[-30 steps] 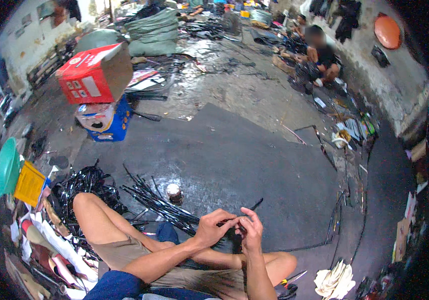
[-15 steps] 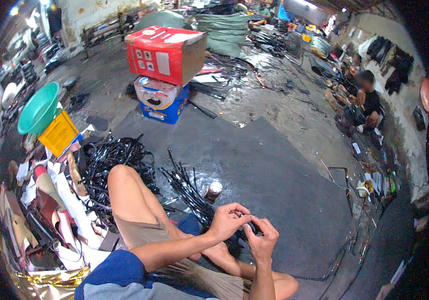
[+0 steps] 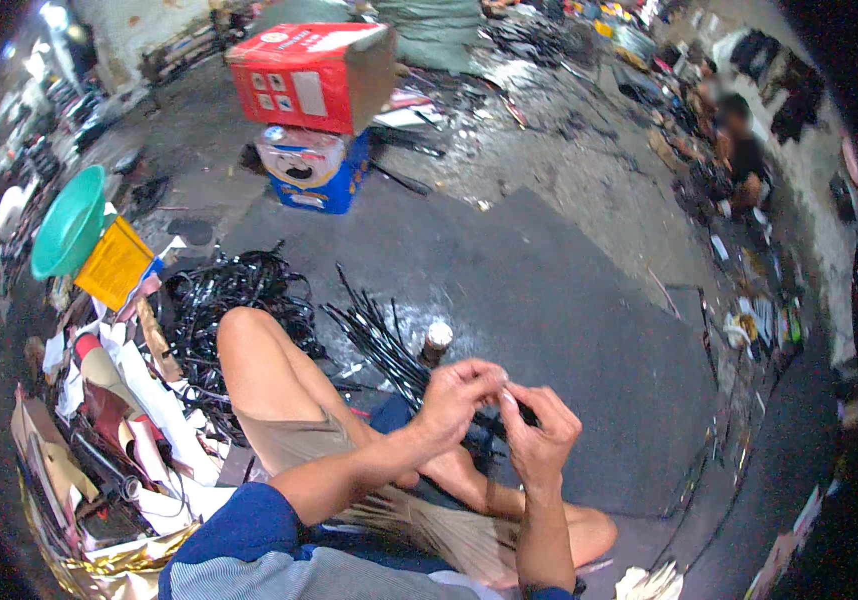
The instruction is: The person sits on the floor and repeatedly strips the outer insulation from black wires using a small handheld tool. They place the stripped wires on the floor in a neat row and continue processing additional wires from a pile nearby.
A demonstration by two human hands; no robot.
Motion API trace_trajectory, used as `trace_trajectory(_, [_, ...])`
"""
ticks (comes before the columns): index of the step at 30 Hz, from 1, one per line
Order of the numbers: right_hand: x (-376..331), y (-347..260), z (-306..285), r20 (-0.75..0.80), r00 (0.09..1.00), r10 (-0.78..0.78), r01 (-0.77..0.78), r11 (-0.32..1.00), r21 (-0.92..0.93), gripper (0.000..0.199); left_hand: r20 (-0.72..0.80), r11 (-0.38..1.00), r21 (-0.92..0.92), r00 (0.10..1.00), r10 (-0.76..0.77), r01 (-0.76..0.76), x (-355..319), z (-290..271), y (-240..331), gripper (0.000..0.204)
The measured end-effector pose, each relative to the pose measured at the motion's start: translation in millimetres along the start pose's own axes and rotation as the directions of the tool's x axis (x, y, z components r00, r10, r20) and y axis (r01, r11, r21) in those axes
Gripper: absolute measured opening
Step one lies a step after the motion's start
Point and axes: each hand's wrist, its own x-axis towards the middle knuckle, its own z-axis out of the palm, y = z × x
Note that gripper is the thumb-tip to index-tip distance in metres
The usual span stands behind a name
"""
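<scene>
Above my crossed legs, both hands meet with their fingertips pinched close together. My left hand [image 3: 449,405] is closed, thumb against fingers; what lies between its fingertips is too small to make out. My right hand [image 3: 543,430] is closed on a thin black strip [image 3: 527,412], which shows only in part between its fingers. Just beyond the hands stands a small jar [image 3: 438,341] with a pale top. To its left a bundle of black strips [image 3: 377,335] fans out on the dark mat, its near end hidden behind my left hand and leg.
Tangled black strips [image 3: 239,300] lie beyond my left knee. Scraps of sheet material [image 3: 139,420] crowd the left, beside a green basin [image 3: 71,222] on a yellow container [image 3: 119,264]. Ahead, a red box [image 3: 311,82] rests on a blue box [image 3: 314,170]. A person [image 3: 744,150] sits far right.
My hands have shifted slightly right and remain pinched together. The black loop seen between them is now mostly hidden. The whole view has tilted a little downward.
</scene>
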Motion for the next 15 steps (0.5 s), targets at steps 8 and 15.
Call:
trace_trajectory(8, [-6,-20,-14,0.074,0.985,-0.155,0.157,0.987,-0.022,0.010,-0.111,0.961,0.015,0.955,0.276,-0.276,23,-10,86,0.004])
trace_trajectory(15, [-54,5,-28,0.143,0.989,-0.031,0.036,0.999,-0.029,0.012,-0.389,0.932,0.039,0.853,0.347,-0.361,71,-92,157,0.008])
